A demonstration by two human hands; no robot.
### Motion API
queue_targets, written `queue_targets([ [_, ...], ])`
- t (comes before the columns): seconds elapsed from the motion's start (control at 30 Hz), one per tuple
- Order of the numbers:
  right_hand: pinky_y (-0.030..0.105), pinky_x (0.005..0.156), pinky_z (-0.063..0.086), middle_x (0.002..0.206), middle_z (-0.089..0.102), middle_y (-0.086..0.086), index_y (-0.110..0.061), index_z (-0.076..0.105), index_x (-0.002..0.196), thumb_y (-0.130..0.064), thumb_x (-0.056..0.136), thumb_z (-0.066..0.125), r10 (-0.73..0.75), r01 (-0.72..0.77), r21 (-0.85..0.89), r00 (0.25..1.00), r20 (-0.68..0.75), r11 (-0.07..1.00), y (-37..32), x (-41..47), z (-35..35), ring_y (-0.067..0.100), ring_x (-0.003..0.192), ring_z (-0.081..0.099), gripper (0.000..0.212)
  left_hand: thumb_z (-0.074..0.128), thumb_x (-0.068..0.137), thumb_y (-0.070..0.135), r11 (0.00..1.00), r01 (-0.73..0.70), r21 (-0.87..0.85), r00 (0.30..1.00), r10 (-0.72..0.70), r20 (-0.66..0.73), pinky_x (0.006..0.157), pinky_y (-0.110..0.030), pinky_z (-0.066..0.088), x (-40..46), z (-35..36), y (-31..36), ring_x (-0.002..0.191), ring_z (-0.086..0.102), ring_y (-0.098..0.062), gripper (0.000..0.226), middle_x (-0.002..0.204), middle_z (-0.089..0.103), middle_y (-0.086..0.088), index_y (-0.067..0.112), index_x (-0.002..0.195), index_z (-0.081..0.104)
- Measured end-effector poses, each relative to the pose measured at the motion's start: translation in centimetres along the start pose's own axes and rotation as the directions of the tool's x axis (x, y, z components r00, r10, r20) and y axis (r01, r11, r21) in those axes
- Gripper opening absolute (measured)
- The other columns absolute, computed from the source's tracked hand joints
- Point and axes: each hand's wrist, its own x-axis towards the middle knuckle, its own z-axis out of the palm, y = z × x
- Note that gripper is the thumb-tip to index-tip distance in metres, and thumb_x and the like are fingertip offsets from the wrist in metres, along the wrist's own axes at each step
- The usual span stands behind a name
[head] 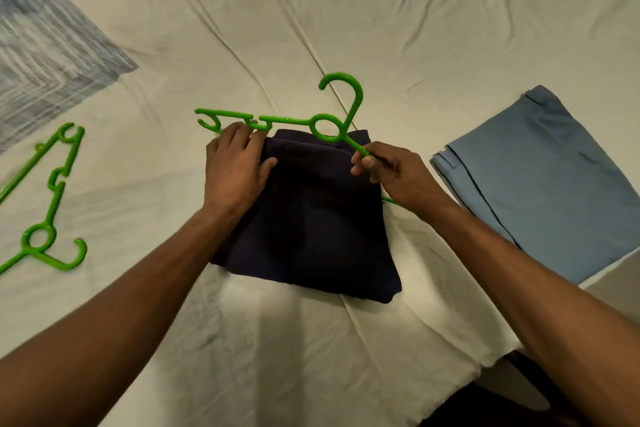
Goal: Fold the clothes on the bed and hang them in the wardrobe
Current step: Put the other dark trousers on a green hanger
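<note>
A folded dark navy garment (pixel 311 229) lies on the cream bed sheet (pixel 242 28) in the middle of the view. Across its far edge sits a green plastic hanger (pixel 341 104), hook pointing away from me. My left hand (pixel 235 170) rests on the garment's left top corner, fingertips touching the hanger's left arm and thumb on the cloth. My right hand (pixel 391 170) pinches the hanger's right arm between thumb and fingers. The rest of that arm is hidden under the hand.
A second green hanger (pixel 52 198) lies on the sheet at the left. A folded light blue garment (pixel 540 177) sits at the right, near the bed's edge. A grey-and-white patterned cloth (pixel 45 45) covers the far left corner.
</note>
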Motion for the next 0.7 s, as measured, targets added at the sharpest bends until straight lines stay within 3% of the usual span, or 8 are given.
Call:
queue_targets([
  [0.13, 0.026, 0.079, 0.049, 0.094, 0.072, -0.01, -0.023, 0.071, 0.103, -0.021, 0.1, 0.057, -0.042, 0.049, -0.111, 0.997, 0.065, 0.993, -0.2, -1.0, 0.4, 0.004, 0.088, 0.064, 0.014, 0.066, 0.091, 0.027, 0.965, 0.17, -0.201, 0.982, -0.182, -0.044, 0.109, -0.05, 0.035, -3.6, 0.2, -0.2, 0.138, 0.036, -0.036, 0.055, 0.152, 0.039, -0.017, 0.013, 0.142, 0.05],
  [0.23, 0.039, 0.074, 0.047, 0.088, 0.071, -0.001, -0.02, 0.072, 0.107, -0.024, 0.097, 0.057, -0.102, 0.144, -0.282, 0.982, 0.157, 0.949, 0.5, -2.2, 1.4, 0.021, 0.081, 0.059, 0.018, 0.053, 0.093, 0.024, 0.805, 0.308, -0.507, 0.924, -0.38, -0.043, 0.112, -0.036, 0.033, -6.7, -0.2, 1.0, 0.134, 0.045, -0.028, 0.038, 0.144, 0.051, -0.011, 0.014, 0.129, 0.063],
  [0.27, 0.039, 0.072, 0.047, 0.09, 0.072, -0.001, -0.02, 0.073, 0.107, -0.026, 0.095, 0.057, -0.156, 0.213, -0.35, 0.971, 0.183, 0.912, 0.9, -2.6, 1.8, 0.023, 0.082, 0.057, 0.021, 0.049, 0.094, 0.026, 0.674, 0.379, -0.634, 0.874, -0.485, 0.008, 0.108, -0.036, 0.039, -7.7, -0.7, 1.6, 0.126, 0.053, -0.025, 0.032, 0.133, 0.061, -0.008, 0.015, 0.118, 0.068],
  [0.33, 0.04, 0.069, 0.048, 0.098, 0.074, -0.005, -0.019, 0.073, 0.106, -0.024, 0.091, 0.06, -0.269, 0.361, -0.465, 0.929, 0.254, 0.808, 1.9, -3.3, 2.6, 0.025, 0.08, 0.056, 0.021, 0.048, 0.099, 0.035, 0.14, 0.533, -0.834, 0.683, -0.653, 0.327, 0.091, -0.039, 0.052, -8.4, -2.2, 3.6, 0.105, 0.065, -0.024, 0.027, 0.11, 0.07, -0.007, 0.019, 0.103, 0.069],
  [0.4, 0.039, 0.066, 0.046, 0.102, 0.074, -0.009, -0.02, 0.072, 0.103, -0.02, 0.087, 0.07, -0.315, 0.448, -0.568, 0.893, 0.321, 0.691, 2.5, -4.0, 3.4, 0.024, 0.078, 0.057, 0.016, 0.043, 0.102, 0.047, -0.29, 0.62, -0.729, 0.534, -0.525, 0.663, 0.079, -0.037, 0.056, -8.6, -3.0, 5.2, 0.092, 0.069, -0.025, 0.034, 0.103, 0.071, -0.009, 0.019, 0.108, 0.063],
  [0.5, 0.035, 0.068, 0.039, 0.107, 0.073, -0.012, -0.024, 0.071, 0.102, -0.023, 0.085, 0.076, -0.265, 0.501, -0.666, 0.864, 0.429, 0.553, 2.5, -4.0, 4.0, 0.023, 0.082, 0.056, 0.018, 0.053, 0.102, 0.031, -0.312, 0.706, -0.636, 0.499, -0.418, 0.759, 0.069, -0.033, 0.058, -9.3, -2.2, 7.2, 0.079, 0.07, -0.024, 0.019, 0.092, 0.07, -0.009, 0.013, 0.108, 0.055],
  [0.57, 0.037, 0.074, 0.037, 0.113, 0.071, -0.011, -0.026, 0.069, 0.107, -0.037, 0.095, 0.06, -0.186, 0.53, -0.683, 0.838, 0.513, 0.503, 1.6, -3.4, 4.0, 0.023, 0.092, 0.055, 0.019, 0.055, 0.1, 0.014, -0.271, 0.719, -0.64, 0.489, -0.456, 0.743, 0.06, -0.027, 0.057, -9.7, -1.3, 7.9, 0.076, 0.068, -0.021, 0.011, 0.086, 0.067, -0.008, 0.011, 0.11, 0.055],
  [0.7, 0.042, 0.081, 0.046, 0.111, 0.069, -0.002, -0.024, 0.067, 0.11, -0.047, 0.097, 0.034, -0.243, 0.435, -0.633, 0.897, 0.37, 0.641, -2.0, -0.8, 4.0, 0.027, 0.095, 0.058, 0.042, 0.053, 0.1, 0.008, -0.222, 0.73, -0.647, 0.486, -0.496, 0.719, 0.054, -0.024, 0.053, -9.7, -0.6, 8.0, 0.08, 0.066, -0.018, 0.009, 0.084, 0.065, -0.007, 0.015, 0.103, 0.057],
])
